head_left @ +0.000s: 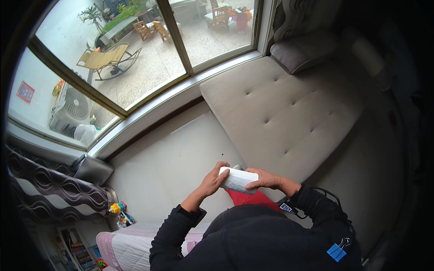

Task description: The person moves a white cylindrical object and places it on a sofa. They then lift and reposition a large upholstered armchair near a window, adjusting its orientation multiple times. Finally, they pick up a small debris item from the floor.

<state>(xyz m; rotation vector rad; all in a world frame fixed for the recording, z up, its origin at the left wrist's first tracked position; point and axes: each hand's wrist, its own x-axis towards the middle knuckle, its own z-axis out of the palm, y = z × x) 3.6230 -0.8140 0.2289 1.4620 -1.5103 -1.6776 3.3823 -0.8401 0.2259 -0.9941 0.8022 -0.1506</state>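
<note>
Between my two hands is a white, oblong pack with rounded ends and a greyish lower side; its exact kind is unclear. My left hand is closed on its left end, thumb on top. At the other end my right hand grips it, fingertips along the upper edge and thumb on the front. Directly below the pack, in front of my body, shows a piece of bright red material, partly covered by the pack and my dark clothing.
A tufted beige daybed with a grey cushion extends ahead on the right. Pale floor runs to the window frame. To the left are a grey bin, a patterned curtain, colourful toys and a pink-white quilt.
</note>
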